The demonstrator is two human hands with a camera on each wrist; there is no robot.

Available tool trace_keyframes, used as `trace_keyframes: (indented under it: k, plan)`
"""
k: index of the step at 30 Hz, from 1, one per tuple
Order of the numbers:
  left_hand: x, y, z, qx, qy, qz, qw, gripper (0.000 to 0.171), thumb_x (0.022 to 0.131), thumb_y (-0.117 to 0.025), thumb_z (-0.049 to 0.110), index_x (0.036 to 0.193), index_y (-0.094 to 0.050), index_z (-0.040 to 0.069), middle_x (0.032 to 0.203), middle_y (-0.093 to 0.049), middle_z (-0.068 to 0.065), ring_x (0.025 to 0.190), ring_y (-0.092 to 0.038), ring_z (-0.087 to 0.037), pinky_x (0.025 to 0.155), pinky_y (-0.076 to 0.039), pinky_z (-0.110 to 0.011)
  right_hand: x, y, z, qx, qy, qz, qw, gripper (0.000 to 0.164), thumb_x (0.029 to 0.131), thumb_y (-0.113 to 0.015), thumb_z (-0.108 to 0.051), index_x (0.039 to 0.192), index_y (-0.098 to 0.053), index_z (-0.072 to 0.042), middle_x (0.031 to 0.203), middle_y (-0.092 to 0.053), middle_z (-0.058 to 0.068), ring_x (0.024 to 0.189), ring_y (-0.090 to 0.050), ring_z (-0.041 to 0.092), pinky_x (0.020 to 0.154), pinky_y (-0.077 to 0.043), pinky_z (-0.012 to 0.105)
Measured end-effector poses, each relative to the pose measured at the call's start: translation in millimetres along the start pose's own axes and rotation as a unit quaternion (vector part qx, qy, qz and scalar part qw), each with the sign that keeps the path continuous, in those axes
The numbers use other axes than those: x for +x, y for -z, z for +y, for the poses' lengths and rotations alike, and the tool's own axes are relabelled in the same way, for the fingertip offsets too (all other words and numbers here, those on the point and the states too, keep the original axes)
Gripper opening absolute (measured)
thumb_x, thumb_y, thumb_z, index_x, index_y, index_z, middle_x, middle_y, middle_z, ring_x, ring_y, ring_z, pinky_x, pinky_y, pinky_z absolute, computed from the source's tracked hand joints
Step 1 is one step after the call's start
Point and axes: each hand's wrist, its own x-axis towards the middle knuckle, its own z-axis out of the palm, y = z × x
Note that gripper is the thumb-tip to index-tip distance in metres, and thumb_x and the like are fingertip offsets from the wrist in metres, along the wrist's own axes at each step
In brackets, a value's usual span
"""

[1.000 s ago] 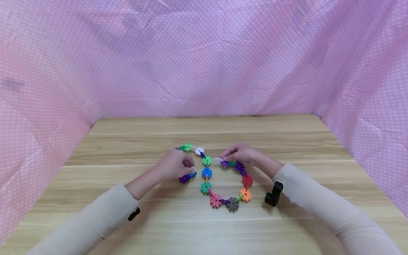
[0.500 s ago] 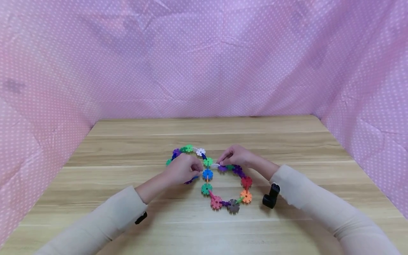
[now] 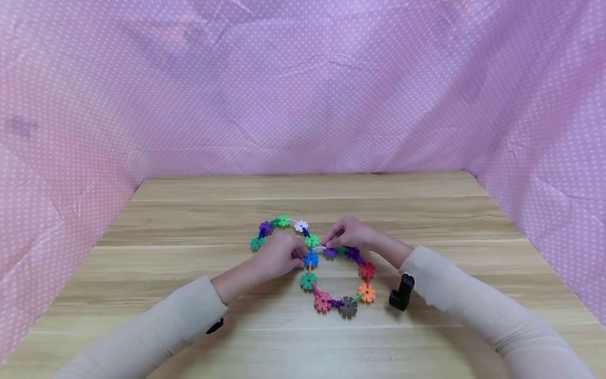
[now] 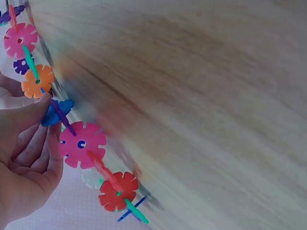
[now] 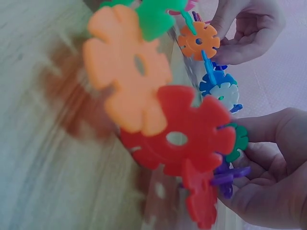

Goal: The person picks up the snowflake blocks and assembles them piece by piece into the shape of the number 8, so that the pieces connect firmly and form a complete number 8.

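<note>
A chain of flower-shaped interlocking discs in many colours lies on the table in two loops. In the head view my left hand point(image 3: 281, 255) pinches the left loop's end beside a blue disc point(image 3: 310, 259). Its thumb overlaps an upright blue disc point(image 4: 57, 113) in the left wrist view, between an orange disc point(image 4: 38, 81) and a pink disc point(image 4: 82, 144). My right hand point(image 3: 351, 232) pinches the right loop at a white disc point(image 3: 319, 249) and a purple disc point(image 3: 330, 252), close to the light green disc point(image 3: 312, 240). The left hand hides part of the left loop.
Red point(image 3: 366, 270), orange point(image 3: 366, 292), grey point(image 3: 347, 307) and pink point(image 3: 323, 301) discs form the right loop's near side. Wood-grain table point(image 3: 426, 200) surrounds the chain. A pink dotted cloth point(image 3: 303, 95) hangs behind it. A black wrist device point(image 3: 402, 292) sits by the right sleeve.
My left hand has moved right to the blue disc, bringing the left loop's end along and uncovering the loop's far left discs. The right hand has shifted slightly left and nearer with the white disc.
</note>
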Motion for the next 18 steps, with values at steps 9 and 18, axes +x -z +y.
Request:
trace_keyframes:
  k: [9, 18]
  plan:
    - [4.1, -1.9, 0.3, -0.004, 0.011, -0.009, 0.9999, 0.020, 0.080, -0.076, 0.006, 0.099, -0.072, 0.004, 0.095, -0.075, -0.008, 0.086, -0.071, -0.016, 0.075, -0.060, -0.025, 0.3, 0.4, -1.1, -0.012, -0.002, -0.005, 1.000, 0.014, 0.085, -0.069, -0.004, 0.098, -0.074, -0.001, 0.096, -0.076, 0.011, 0.082, -0.065, 0.005, 0.076, -0.055, 0.021]
    - [5.3, -0.8, -1.9, -0.008, 0.002, -0.016, 0.9998, 0.020, 0.081, -0.075, 0.005, 0.100, -0.071, 0.004, 0.096, -0.075, -0.008, 0.086, -0.071, -0.016, 0.075, -0.060, -0.026, -1.5, 2.7, -3.1, -0.027, 0.008, -0.013, 1.000, 0.012, 0.084, -0.069, -0.001, 0.094, -0.074, 0.002, 0.092, -0.076, 0.013, 0.076, -0.063, 0.004, 0.072, -0.053, 0.019]
